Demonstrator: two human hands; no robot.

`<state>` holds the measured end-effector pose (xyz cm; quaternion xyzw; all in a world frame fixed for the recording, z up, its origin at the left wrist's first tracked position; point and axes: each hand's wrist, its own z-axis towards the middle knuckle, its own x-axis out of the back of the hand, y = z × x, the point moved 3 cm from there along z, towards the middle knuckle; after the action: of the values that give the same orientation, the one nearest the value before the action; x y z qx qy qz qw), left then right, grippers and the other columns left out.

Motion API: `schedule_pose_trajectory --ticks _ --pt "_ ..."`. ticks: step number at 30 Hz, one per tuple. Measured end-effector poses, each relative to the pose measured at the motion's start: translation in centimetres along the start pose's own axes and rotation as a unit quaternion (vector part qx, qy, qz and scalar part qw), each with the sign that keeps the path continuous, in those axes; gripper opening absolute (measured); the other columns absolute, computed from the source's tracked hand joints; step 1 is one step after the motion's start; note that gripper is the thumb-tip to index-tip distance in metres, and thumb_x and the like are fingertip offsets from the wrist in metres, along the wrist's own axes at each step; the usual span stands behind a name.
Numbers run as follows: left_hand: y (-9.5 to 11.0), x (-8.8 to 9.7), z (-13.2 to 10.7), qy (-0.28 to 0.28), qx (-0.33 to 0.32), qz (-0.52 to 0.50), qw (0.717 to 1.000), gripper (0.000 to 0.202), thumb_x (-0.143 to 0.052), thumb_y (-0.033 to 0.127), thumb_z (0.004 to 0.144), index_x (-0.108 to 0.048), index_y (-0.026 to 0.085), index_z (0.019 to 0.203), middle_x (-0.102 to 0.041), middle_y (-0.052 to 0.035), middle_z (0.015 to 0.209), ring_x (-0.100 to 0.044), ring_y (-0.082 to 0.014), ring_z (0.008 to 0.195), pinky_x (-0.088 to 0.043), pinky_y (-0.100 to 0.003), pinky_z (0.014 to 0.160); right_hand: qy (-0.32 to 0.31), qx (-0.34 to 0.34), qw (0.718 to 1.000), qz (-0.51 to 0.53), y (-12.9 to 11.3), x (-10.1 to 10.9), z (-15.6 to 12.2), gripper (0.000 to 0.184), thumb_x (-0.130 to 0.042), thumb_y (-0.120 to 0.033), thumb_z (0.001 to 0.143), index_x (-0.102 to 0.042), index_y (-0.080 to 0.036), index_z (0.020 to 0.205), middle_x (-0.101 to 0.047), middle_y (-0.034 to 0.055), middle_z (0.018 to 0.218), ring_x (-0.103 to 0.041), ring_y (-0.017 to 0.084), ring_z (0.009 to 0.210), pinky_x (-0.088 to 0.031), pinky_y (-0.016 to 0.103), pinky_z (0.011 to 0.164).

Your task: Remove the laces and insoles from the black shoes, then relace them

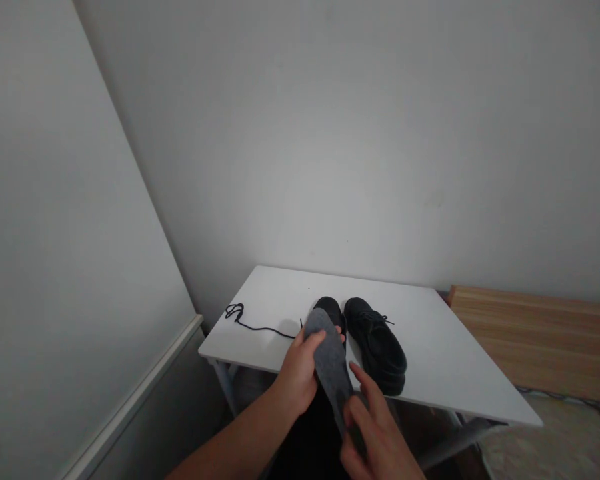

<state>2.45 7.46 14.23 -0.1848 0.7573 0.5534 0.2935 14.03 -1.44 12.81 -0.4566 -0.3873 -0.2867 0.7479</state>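
A grey insole is held between both hands above the near edge of a white table. My left hand grips its left side near the toe end. My right hand pinches its heel end from below. Behind the insole stand two black shoes: one is mostly hidden by the insole, the other sits to the right with its lace tied. A loose black shoelace lies on the table to the left.
White walls close in on the left and behind the table. A wooden surface adjoins the table on the right. A cable runs along the floor below it.
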Motion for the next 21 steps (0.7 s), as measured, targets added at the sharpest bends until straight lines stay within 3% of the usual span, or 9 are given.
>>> schedule_pose_trajectory --ticks 4,8,11,13,14,15,17,19,21 --pt "-0.8 -0.5 0.6 0.028 -0.009 -0.076 0.997 0.032 -0.056 0.027 0.075 -0.056 0.011 0.103 -0.066 -0.0143 0.098 -0.064 -0.0221 0.083 -0.050 -0.035 0.073 0.048 -0.048 0.997 -0.034 -0.2 -0.4 1.2 0.014 -0.055 -0.022 0.071 -0.051 -0.019 0.084 -0.035 0.0170 0.136 -0.046 0.027 0.119 -0.046 0.036 0.089" --pt "-0.8 -1.2 1.2 0.032 -0.033 -0.078 0.996 0.030 -0.056 0.026 0.075 -0.058 0.011 0.101 -0.067 -0.0134 0.096 -0.063 -0.0220 0.089 -0.048 -0.036 0.081 0.071 -0.057 0.993 -0.075 0.8 0.7 2.0 0.010 -0.048 -0.017 0.076 -0.052 -0.019 0.086 -0.056 0.0127 0.107 -0.058 0.023 0.096 -0.048 0.037 0.080" --pt "1.3 -1.1 3.0 -0.036 -0.101 0.019 0.994 0.036 -0.052 0.036 0.079 -0.056 0.014 0.107 -0.063 -0.0136 0.108 -0.059 -0.0227 0.100 -0.044 -0.037 0.089 0.055 -0.087 0.991 -0.082 2.4 3.5 2.6 0.013 -0.042 -0.020 0.082 -0.054 -0.020 0.083 -0.060 0.0071 0.085 -0.060 0.021 0.078 -0.047 0.033 0.070" --pt "3.2 -0.7 4.9 -0.093 -0.184 0.193 0.959 0.041 -0.049 0.042 0.081 -0.053 0.018 0.114 -0.057 -0.0118 0.120 -0.052 -0.0222 0.110 -0.039 -0.038 0.095 0.058 -0.122 0.988 -0.074 3.6 6.1 3.1 0.017 -0.043 -0.031 0.084 -0.057 -0.020 0.081 -0.060 0.0051 0.081 -0.059 0.019 0.074 -0.044 0.030 0.067" --pt "4.0 -0.5 5.8 -0.117 -0.224 0.320 0.913 0.044 -0.053 0.043 0.078 -0.053 0.020 0.114 -0.055 -0.0112 0.121 -0.049 -0.0226 0.113 -0.037 -0.039 0.097 0.056 -0.139 0.987 -0.065 4.0 7.4 3.4 0.021 -0.045 -0.037 0.084 -0.058 -0.021 0.080 -0.061 0.0041 0.079 -0.058 0.019 0.072 -0.043 0.029 0.066" --pt "4.4 -0.5 6.8 -0.152 -0.252 0.453 0.842 0.049 -0.061 0.043 0.071 -0.054 0.020 0.114 -0.055 -0.0105 0.121 -0.046 -0.0242 0.117 -0.035 -0.040 0.099 0.047 -0.159 0.985 -0.057 4.3 8.6 3.7 0.025 -0.046 -0.042 0.083 -0.060 -0.021 0.078 -0.061 0.0028 0.075 -0.058 0.018 0.068 -0.042 0.028 0.064" --pt "4.2 -0.5 8.5 -0.217 -0.263 0.673 0.656 0.055 -0.073 0.039 0.057 -0.059 0.020 0.107 -0.059 -0.0101 0.115 -0.043 -0.0282 0.117 -0.036 -0.041 0.097 0.018 -0.190 0.981 -0.037 4.5 10.3 4.3 0.032 -0.045 -0.049 0.081 -0.061 -0.022 0.073 -0.061 0.0010 0.066 -0.055 0.016 0.062 -0.039 0.026 0.059" --pt "3.4 -0.4 9.9 -0.236 -0.231 0.803 0.496 0.042 -0.072 0.033 0.059 -0.063 0.018 0.097 -0.063 -0.0108 0.104 -0.051 -0.0291 0.108 -0.043 -0.039 0.088 -0.024 -0.197 0.980 -0.015 4.1 11.2 4.8 0.036 -0.044 -0.050 0.081 -0.061 -0.021 0.067 -0.060 0.0004 0.062 -0.053 0.015 0.060 -0.036 0.025 0.056" --pt "2.9 -0.4 11.0 -0.214 -0.206 0.856 0.424 0.021 -0.058 0.026 0.072 -0.065 0.018 0.090 -0.067 -0.0114 0.094 -0.060 -0.0262 0.092 -0.047 -0.035 0.076 -0.075 -0.187 0.979 0.003 3.3 11.2 5.3 0.037 -0.045 -0.047 0.081 -0.061 -0.020 0.062 -0.059 0.0000 0.059 -0.051 0.014 0.057 -0.033 0.024 0.053"
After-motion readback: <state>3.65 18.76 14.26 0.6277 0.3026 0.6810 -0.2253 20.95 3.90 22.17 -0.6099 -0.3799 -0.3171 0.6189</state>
